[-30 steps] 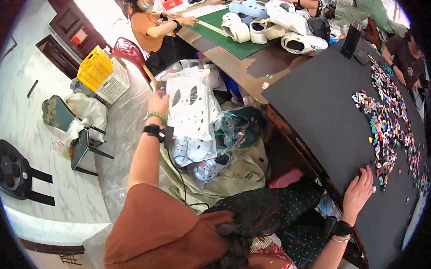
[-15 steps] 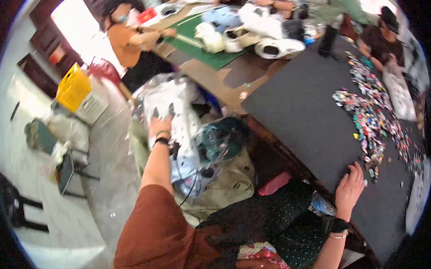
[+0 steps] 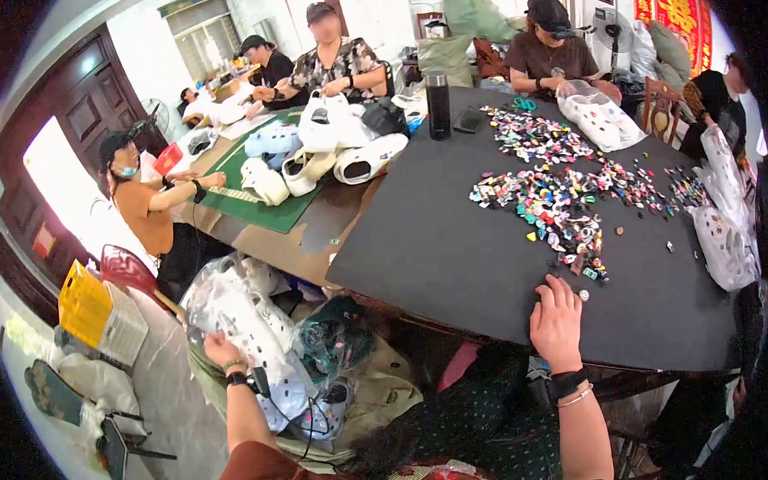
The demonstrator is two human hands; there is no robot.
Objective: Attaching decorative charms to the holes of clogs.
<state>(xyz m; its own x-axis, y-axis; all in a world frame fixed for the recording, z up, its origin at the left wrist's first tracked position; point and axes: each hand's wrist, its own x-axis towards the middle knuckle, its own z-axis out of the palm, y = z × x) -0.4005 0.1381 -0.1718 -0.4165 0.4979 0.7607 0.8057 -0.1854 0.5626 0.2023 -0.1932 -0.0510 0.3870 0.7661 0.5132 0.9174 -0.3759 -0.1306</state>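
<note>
My left hand point(image 3: 223, 351) is closed on the edge of a clear plastic bag point(image 3: 234, 309) holding white clogs with holes. Under that bag, light blue clogs point(image 3: 289, 394) and a dark green bundle in plastic point(image 3: 336, 333) rest on an olive sack point(image 3: 382, 377). On the black table point(image 3: 417, 230) my right hand point(image 3: 557, 323) lies flat with its fingers stretched out. A small white round charm point(image 3: 584, 296) sits beside its fingertips. Just beyond spreads a pile of small colourful shoe charms point(image 3: 560, 208).
White and blue clogs point(image 3: 333, 123) are heaped on the green mat point(image 3: 286, 211). A black bottle point(image 3: 438, 107) and a phone point(image 3: 469, 121) stand and lie near the table's far edge. Several people work around the tables. Bagged clogs point(image 3: 600, 118) lie at the far side.
My view has swung up and to the right, showing more of the table and people. My left hand has gone from spread on the bag to closed on its edge; the right stays on the table.
</note>
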